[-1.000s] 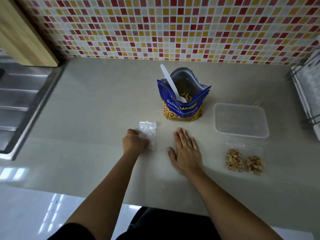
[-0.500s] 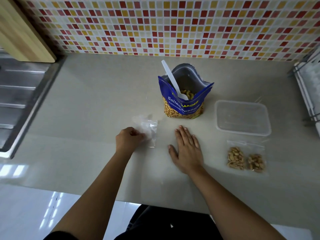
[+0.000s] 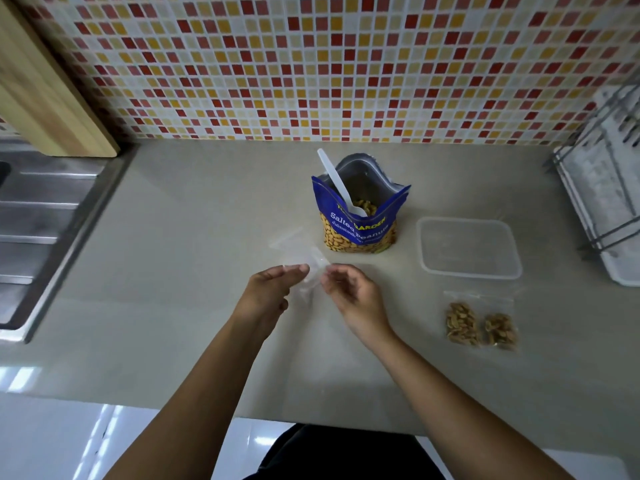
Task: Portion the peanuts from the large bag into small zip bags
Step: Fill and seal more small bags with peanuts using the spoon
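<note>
The empty zip bag (image 3: 313, 273), a second ago flat on the counter (image 3: 173, 271) under the left hand (image 3: 268, 292), is now raised and pinched between the fingertips of both hands, the right hand (image 3: 349, 294) being lifted off the counter. Opening it for filling is judged begun. The large bag (image 3: 358, 225) is stood just beyond the hands, and the filled bags (image 3: 479, 322) are laid right of the right hand.

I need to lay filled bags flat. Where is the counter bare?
Bare: the stretch between the sink and the large peanut bag, left of the left hand; also behind the clear container. Crowded: right side, with filled zip bags and dish rack; middle, where left and right hand hold the empty zip bag.
</note>
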Demonstrator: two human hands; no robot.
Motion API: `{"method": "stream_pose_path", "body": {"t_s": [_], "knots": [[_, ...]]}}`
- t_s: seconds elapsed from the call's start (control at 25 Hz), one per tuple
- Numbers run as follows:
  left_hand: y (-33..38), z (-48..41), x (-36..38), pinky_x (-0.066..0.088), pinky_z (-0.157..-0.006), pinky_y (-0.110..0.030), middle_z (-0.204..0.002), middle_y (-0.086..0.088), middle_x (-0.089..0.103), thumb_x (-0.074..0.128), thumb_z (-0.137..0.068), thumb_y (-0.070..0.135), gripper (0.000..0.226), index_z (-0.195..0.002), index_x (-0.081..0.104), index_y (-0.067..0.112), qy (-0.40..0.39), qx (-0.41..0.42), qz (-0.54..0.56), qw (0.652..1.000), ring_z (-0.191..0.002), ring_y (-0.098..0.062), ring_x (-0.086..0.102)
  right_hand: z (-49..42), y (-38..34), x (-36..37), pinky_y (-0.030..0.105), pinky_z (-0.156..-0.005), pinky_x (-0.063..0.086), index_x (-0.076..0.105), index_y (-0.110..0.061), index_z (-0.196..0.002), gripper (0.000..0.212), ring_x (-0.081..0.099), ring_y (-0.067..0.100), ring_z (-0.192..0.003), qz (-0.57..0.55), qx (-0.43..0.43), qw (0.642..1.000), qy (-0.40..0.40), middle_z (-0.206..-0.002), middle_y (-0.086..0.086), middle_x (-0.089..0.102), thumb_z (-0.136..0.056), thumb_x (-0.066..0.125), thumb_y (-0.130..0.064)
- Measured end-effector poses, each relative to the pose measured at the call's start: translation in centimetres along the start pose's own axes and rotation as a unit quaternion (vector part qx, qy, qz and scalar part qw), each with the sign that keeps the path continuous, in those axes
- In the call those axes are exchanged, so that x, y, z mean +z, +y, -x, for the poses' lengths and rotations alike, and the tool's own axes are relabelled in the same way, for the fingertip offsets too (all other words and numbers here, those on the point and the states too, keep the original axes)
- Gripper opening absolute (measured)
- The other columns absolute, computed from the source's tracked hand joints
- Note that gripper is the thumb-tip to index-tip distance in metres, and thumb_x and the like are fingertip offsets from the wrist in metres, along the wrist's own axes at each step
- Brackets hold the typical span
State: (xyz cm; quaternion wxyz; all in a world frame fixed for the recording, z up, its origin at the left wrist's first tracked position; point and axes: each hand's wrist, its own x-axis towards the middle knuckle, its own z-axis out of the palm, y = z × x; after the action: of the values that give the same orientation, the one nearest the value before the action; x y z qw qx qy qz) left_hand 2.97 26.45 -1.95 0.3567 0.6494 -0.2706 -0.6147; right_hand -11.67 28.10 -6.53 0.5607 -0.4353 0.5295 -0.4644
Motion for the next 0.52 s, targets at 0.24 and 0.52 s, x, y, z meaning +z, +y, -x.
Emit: {"method": "stream_pose_path", "body": {"t_s": [0.24, 0.52], "knots": [[0.3, 0.4, 1.1, 0.027, -0.049, -0.018, -0.064, 0.007, 0.055, 0.065, -0.083, 0.01, 0.006, -0.078, 0.069, 0.012, -0.063, -0.015, 0.038, 0.997, -0.057, -0.007, 0.037, 0.0, -1.0, -0.4, 0.025, -0.07, 0.048, 0.065, -0.018, -0.08, 0.017, 0.061, 0.005, -0.068, -0.068, 0.029, 0.997, 0.032, -0.073, -0.003, 0.068, -0.077, 0.073, -0.004], [2.6, -0.5, 0.9, 0.048, -0.052, -0.017, -0.067, -0.003, 0.064, 0.065, -0.081, 0.001, 0.015, -0.094, 0.064, 0.01, -0.09, 0.03, -0.026, 0.995, -0.056, -0.009, 0.057, 0.2, -3.0, -3.6, 0.019, -0.064, 0.049, 0.062, -0.018, -0.077, 0.015, 0.058, 0.005, -0.065, -0.096, 0.114, 0.989, -0.004, -0.068, -0.005, 0.062, -0.086, 0.063, -0.007]]}}
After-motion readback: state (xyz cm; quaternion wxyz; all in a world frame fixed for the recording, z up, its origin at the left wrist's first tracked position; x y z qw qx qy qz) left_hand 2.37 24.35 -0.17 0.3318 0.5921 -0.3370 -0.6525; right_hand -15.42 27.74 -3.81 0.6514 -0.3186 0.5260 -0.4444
